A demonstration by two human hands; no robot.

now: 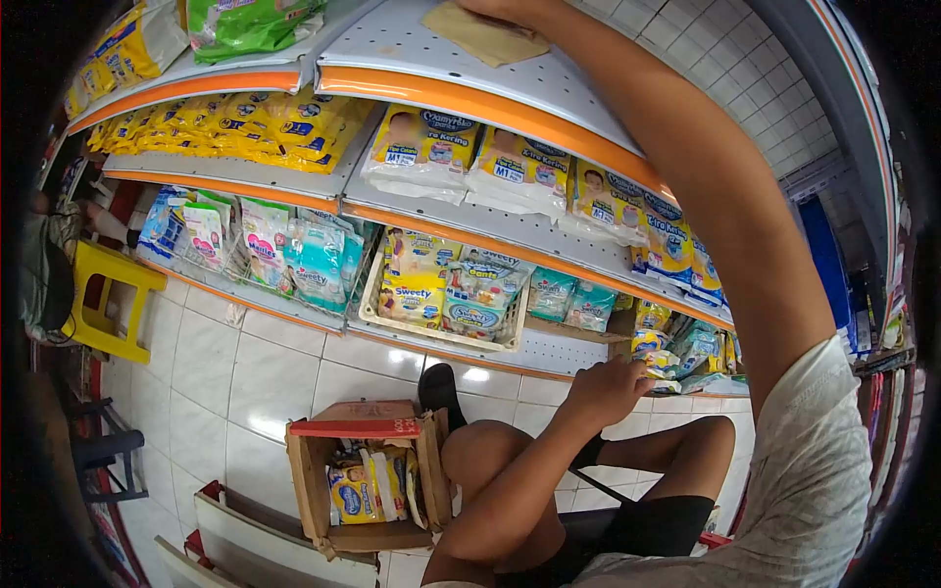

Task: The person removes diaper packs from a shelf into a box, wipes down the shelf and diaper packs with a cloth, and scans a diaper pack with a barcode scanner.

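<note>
At the top edge of the view, my right hand (495, 8) is partly cut off by the frame. It presses on a tan cloth (485, 37) that lies on the perforated upper shelf (377, 44). My right arm stretches across the right side. Lower down, my left hand (610, 390) is near the front edge of the bottom shelf (559, 355), beside small diaper packs (655, 345). Its fingers are loosely bent and a little apart, with nothing seen in them. Whether it touches the shelf is unclear.
Diaper packs (421, 147) line the middle shelf. A white basket (441, 336) and a wire basket (221, 263) hold more packs below. An open cardboard box (306, 480) with packs stands on the tiled floor near my legs. A yellow stool (116, 257) is at the left.
</note>
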